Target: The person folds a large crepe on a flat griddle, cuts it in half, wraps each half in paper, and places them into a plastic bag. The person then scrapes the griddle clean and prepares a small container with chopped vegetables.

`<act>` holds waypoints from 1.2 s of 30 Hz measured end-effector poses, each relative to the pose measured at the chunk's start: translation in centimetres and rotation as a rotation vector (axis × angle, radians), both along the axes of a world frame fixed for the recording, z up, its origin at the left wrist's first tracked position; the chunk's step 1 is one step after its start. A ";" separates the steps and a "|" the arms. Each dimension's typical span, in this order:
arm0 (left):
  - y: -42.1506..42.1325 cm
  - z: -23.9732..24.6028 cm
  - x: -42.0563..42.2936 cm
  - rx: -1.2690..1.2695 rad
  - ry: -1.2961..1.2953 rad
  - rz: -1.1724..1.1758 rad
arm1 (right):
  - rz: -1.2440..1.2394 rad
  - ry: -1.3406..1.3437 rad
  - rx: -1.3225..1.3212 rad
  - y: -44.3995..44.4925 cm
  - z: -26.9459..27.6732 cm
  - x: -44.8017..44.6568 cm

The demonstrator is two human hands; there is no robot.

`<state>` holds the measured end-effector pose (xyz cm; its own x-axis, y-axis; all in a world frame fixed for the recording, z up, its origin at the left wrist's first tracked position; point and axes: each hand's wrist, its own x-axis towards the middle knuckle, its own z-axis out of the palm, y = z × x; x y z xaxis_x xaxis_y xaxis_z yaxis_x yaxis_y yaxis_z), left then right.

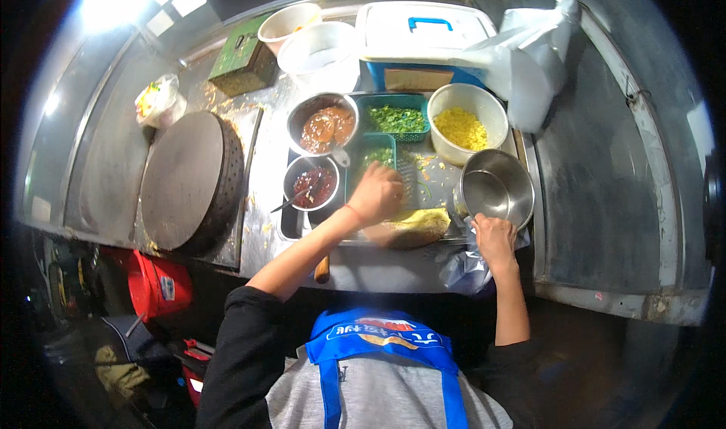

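Note:
My left hand point(377, 193), slightly blurred, is over the near part of a green plastic basket point(371, 140) with chopped greens; its fingertips and anything between them are hidden. Just below it lies a folded, yellowish pancake point(417, 228) on the tray. My right hand point(494, 239) has curled fingers at the near rim of an empty steel pot point(499, 182), beside crumpled plastic bags point(468, 267); its exact grip is unclear. Nearby stand a steel bowl of brown sauce point(326, 128), a smaller bowl of red sauce point(312, 188) and a white tub of yellow bits point(465, 128).
A round griddle point(184, 182) stands at the left. Behind are a green metal box point(241, 55), white tubs point(320, 52) and a lidded box point(425, 32). A plastic bag point(530, 72) hangs at the right. A wooden handle point(322, 270) projects at the counter's front.

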<state>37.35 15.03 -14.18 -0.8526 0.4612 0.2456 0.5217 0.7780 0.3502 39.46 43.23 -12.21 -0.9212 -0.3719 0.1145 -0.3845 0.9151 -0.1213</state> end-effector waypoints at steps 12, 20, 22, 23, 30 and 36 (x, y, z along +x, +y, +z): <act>-14.7 3.9 24.0 0.820 0.124 0.949 | -0.018 -0.087 0.188 0.9 -3.8 -2.5; -17.1 -4.4 43.0 1.073 0.227 1.574 | 0.041 -0.135 0.418 0.8 -3.4 -2.3; -16.5 -8.9 47.4 1.291 0.213 1.640 | 0.076 -0.154 0.381 0.9 -3.7 -2.6; -16.1 -10.2 48.8 1.392 0.115 1.728 | 0.083 -0.154 0.421 0.9 -3.0 -2.7; -15.8 -20.5 54.7 0.745 -0.254 2.054 | 0.248 -0.070 0.081 -3.8 6.6 -0.3; -19.3 -4.2 42.9 0.928 -0.053 1.387 | 0.694 -0.486 -0.349 -22.7 11.5 11.1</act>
<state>80.27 -4.28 -18.37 -0.4781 -0.8765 -0.0560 -0.3661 0.1409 0.9198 50.59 20.55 -0.74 -0.4800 -0.8771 -0.0181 -0.6686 0.3791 -0.6398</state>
